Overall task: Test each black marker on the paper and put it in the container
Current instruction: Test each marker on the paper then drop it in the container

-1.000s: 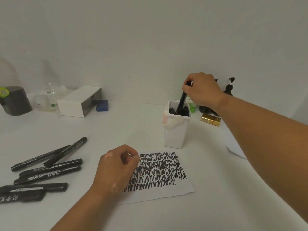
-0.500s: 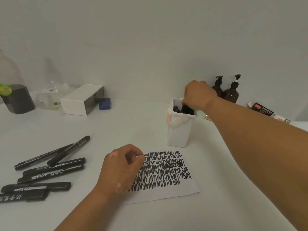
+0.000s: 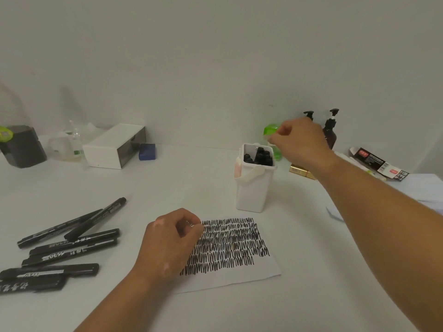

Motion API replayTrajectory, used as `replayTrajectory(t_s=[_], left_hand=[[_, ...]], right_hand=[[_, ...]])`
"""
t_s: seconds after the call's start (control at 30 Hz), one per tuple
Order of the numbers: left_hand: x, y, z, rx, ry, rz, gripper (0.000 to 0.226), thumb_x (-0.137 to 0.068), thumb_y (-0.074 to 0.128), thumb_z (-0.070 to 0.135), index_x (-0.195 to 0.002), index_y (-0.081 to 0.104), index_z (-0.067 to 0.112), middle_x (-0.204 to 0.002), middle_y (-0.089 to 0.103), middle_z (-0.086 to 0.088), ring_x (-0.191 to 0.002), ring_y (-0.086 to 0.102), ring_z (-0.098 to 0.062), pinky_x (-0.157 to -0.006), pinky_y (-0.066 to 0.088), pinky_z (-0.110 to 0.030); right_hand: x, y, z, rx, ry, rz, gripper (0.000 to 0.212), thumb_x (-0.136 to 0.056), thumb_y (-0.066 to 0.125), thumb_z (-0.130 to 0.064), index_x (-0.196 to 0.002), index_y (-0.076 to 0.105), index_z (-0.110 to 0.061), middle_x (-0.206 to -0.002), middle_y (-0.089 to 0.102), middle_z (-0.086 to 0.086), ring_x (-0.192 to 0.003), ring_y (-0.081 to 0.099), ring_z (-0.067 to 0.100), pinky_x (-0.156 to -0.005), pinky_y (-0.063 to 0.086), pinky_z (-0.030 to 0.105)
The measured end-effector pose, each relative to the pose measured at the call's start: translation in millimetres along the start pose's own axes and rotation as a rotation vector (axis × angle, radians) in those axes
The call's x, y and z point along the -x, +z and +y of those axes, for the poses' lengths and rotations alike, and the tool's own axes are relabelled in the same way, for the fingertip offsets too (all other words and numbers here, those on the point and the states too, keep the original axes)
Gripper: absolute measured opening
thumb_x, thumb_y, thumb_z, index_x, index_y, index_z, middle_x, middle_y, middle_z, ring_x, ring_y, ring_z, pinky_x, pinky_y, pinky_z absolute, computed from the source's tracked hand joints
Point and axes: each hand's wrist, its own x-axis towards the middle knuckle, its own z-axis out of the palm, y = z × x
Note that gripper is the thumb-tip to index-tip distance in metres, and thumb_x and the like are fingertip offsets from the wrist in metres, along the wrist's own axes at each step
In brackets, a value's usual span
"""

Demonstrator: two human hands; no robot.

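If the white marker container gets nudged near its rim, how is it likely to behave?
The container looks tall and narrow, so a push near the rim could probably tip it. The markers standing inside likely add weight, perhaps steadying it. Pushed low, its smooth plastic may slide on the table instead.

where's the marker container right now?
Head view, right of centre: the white container stands upright just behind the far edge of the scribbled paper, with the right hand just above and to the right of its rim.
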Motion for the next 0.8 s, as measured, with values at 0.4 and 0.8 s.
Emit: replayTrajectory(t_s=[0.4,0.8], left_hand=[[3,1,-2,-0.062,0.065,-0.011,0.009,-0.085,0.073,0.029,-0.077,0.071,0.032,-0.063,0.065,0.008,-0.062,0.058,-0.005,-0.057,0.042,-0.012],[20,-15,16,-0.271,0.298,-0.113,0.005,-0.087,0.069,0.022,-0.091,0.073,0.022,-0.07,0.062,0.014,-0.061,0.055,-0.002,-0.064,0.043,-0.013]], right_hand=[[181,33,57,-0.325,0.096,-0.292,0.017,-0.077,0.084,-0.037,-0.084,0.07,-0.045,-0.064,0.068,-0.013,-0.053,0.056,0.0,-0.056,0.044,0.013],[189,46,58,-0.338,-0.091,-0.295,0.021,-0.077,0.088,-0.027,-0.075,0.071,-0.038,-0.062,0.066,-0.016,-0.054,0.054,0.003,-0.058,0.042,0.013]])
